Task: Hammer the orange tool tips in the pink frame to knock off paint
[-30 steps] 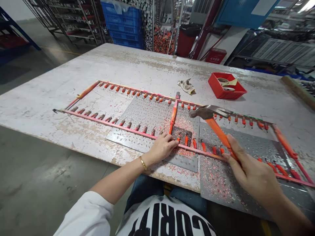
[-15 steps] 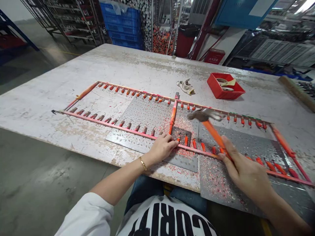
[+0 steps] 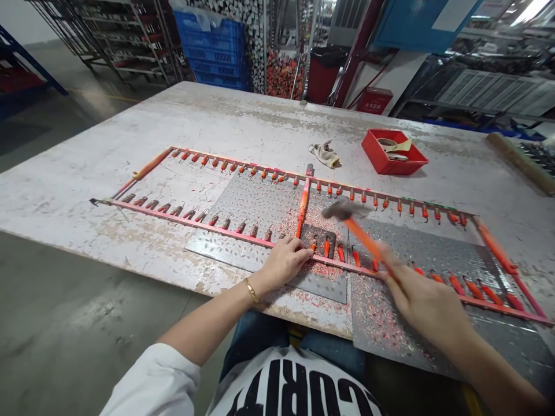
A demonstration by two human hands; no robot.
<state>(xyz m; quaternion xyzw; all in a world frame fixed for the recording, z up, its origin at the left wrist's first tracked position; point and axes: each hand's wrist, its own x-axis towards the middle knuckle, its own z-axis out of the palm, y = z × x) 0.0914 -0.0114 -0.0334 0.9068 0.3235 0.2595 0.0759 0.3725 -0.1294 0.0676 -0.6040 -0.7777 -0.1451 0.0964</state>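
Note:
My right hand [image 3: 418, 292] is closed round the orange handle of a claw hammer [image 3: 362, 234]. Its blurred head hangs above the rack, clear of the hooks. A long metal rack frame [image 3: 229, 233], coated in orange and red, lies on the table with rows of small hooked pieces along both rails. My left hand [image 3: 287, 259] rests on the near rail beside the crossbar [image 3: 304, 208], fingers closed on the rail or a hook there; the exact grip is partly hidden. A small dark metal block [image 3: 319, 234] lies under the orange hooks [image 3: 326, 247] by my fingertips.
Chips of coating litter the grey metal sheets [image 3: 255, 199] beneath the rack. Farther back on the worn table [image 3: 243, 118] lie a crumpled glove [image 3: 325, 155] and a red bin [image 3: 392, 153] holding tape. Blue crates [image 3: 212, 49] stand beyond the table.
The hammer and my right hand have moved slightly left, with the hammer head a little lower. My left hand keeps its place on the rail. The view has shifted slightly.

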